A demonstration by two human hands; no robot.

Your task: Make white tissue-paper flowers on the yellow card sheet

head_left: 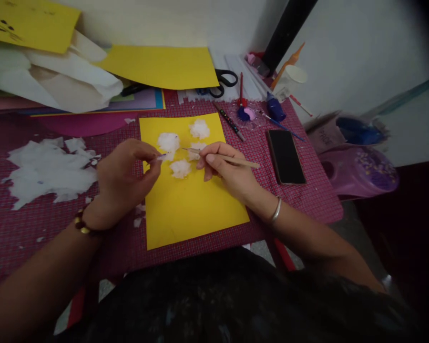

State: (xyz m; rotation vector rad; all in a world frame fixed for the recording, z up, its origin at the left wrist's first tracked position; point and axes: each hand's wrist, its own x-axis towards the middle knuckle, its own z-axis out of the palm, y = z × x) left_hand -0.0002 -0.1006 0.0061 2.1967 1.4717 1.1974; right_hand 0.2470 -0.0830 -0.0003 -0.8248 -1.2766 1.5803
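Note:
A yellow paper sheet (193, 209) lies on the red checked table cloth (39, 228) in front of me. Several white tissue puffs sit on its upper part, among them one (199, 128) at the top and one (180, 168) lower down. My right hand (225, 169) is closed round a thin wooden stick (236, 161) whose tip points left toward the puffs. My left hand (125, 178) pinches a small pale purple-tinged scrap (161, 156) just beside another puff (168, 142).
Torn white tissue (46, 171) lies at the left. A black phone (286, 156) rests right of the sheet. Behind are scissors (221, 82), a second yellow sheet (164, 66), a blue glue bottle (274, 107), a dotted pen (230, 121), a white cup (293, 76) and a purple container (357, 166).

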